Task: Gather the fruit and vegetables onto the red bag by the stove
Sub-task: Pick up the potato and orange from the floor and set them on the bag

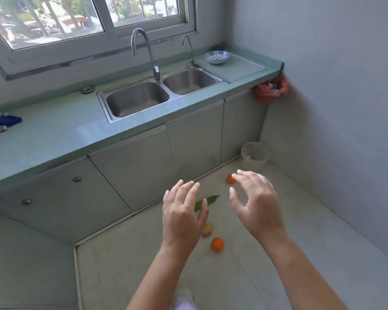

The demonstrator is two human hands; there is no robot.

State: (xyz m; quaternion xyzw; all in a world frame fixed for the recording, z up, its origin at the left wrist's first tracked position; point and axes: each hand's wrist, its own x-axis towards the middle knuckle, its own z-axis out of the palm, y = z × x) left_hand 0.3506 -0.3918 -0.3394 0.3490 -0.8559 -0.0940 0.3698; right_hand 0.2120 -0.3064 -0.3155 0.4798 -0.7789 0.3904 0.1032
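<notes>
Produce lies on the tiled floor in front of the cabinets. An orange sits nearest me, with a yellowish potato just beyond it. A long green vegetable is partly hidden behind my left hand. A second orange lies farther off, its right side behind the fingertips of my right hand. Both hands hover above the floor with fingers spread, holding nothing. A red bag hangs under the counter's right end. No stove is in view.
A green counter with a double steel sink runs along the window wall. A blue-patterned bowl sits at its right end, a blue cloth at its left. A pale bucket stands on the floor in the corner.
</notes>
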